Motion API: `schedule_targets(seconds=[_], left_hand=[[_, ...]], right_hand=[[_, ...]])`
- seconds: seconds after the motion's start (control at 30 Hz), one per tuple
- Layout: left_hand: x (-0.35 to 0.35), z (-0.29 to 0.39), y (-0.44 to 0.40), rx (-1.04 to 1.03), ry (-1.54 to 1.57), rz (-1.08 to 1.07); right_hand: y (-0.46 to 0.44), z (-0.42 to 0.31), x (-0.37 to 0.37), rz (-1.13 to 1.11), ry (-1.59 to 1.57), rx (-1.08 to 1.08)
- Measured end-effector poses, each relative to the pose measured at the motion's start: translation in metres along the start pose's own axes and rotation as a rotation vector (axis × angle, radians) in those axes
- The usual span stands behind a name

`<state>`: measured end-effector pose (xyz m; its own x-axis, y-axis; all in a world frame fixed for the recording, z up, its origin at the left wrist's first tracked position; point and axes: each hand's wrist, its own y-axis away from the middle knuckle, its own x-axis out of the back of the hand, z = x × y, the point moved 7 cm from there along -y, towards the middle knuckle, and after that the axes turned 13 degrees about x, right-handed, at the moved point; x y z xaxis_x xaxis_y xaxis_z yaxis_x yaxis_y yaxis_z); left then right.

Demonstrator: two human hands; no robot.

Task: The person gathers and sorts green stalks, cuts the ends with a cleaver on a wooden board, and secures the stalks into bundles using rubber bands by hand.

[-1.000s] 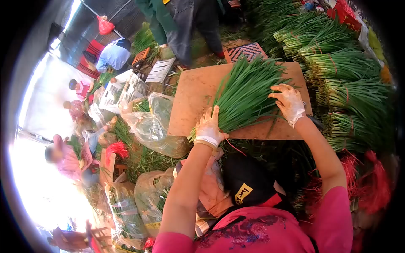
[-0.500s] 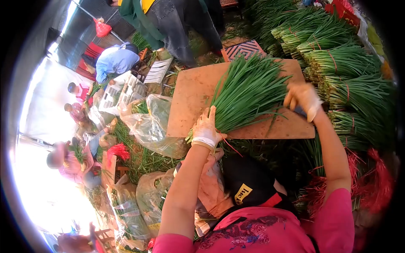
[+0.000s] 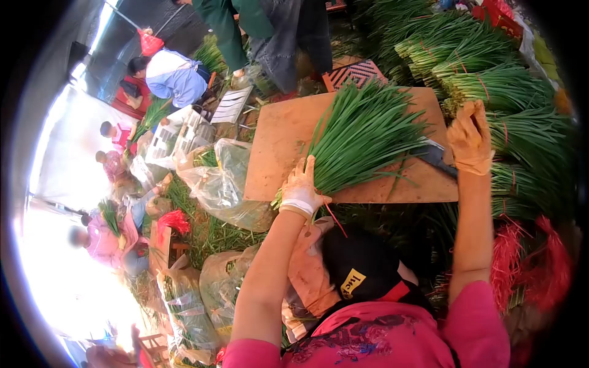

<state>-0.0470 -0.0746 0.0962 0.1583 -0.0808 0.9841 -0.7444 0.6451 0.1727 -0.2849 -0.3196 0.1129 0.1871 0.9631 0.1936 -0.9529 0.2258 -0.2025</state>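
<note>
A loose bunch of long green stalks lies fanned out on a brown board. My left hand, in a pale glove, is wrapped round the bunch's base at the board's near left edge, with a red strand hanging beside it. Raised past the board's right edge, my right hand wears a soiled glove, its fingers curled together; whether anything is between them is too small to tell. A dark flat tool rests on the board between the leaves and my right hand.
Tied green bundles are stacked along the right. Red strands hang below them. Left of the board are a clear plastic bag and a white crate. People stand beyond the board and others sit at the left; a patterned stool adjoins its far edge.
My right hand has moved away from the leaves, to the right and up past the board's edge, and its fingers have curled. The dark tool now shows more. My left hand stays on the bunch.
</note>
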Motion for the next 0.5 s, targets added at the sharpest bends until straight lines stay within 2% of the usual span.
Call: schedule_targets(seconds=[0.03,0.07,0.1,0.17,0.23,0.27,0.3,0.37,0.4,0.43,0.5], left_hand=[[0.001,0.003,-0.001,-0.006,-0.024,-0.017],[0.004,0.004,0.001,-0.011,-0.051,-0.033],[0.005,0.004,0.001,-0.014,-0.077,-0.047],[0.004,-0.005,-0.007,-0.187,0.016,-0.138],[0.001,-0.028,-0.026,-0.405,0.191,-0.262],[0.017,-0.034,-0.032,-0.424,0.365,-0.284],[0.026,-0.04,-0.046,-0.313,0.454,-0.276],[0.037,-0.058,-0.07,-0.067,0.626,-0.259],[0.022,-0.063,-0.084,0.045,0.65,-0.375],[-0.001,-0.066,-0.095,0.126,0.774,-0.503],[-0.05,-0.06,-0.107,0.293,1.017,-0.771]], right_hand=[[0.011,0.021,-0.009,0.225,-0.895,-0.151],[0.02,-0.008,-0.009,0.057,-1.65,-0.025],[0.029,-0.028,0.013,-0.155,-1.784,0.115],[0.059,-0.066,0.059,-0.659,-1.944,0.38],[0.081,-0.075,0.098,-1.193,-2.67,0.035],[0.079,-0.091,0.105,-1.078,-2.823,-0.059],[0.073,-0.111,0.108,-0.945,-2.969,-0.156],[0.049,-0.123,0.127,-0.73,-3.299,-0.538],[0.039,-0.148,0.129,-0.6,-3.381,-0.67],[0.027,-0.174,0.13,-0.699,-3.439,-0.836],[0.003,-0.188,0.136,-0.519,-3.556,-1.336]])
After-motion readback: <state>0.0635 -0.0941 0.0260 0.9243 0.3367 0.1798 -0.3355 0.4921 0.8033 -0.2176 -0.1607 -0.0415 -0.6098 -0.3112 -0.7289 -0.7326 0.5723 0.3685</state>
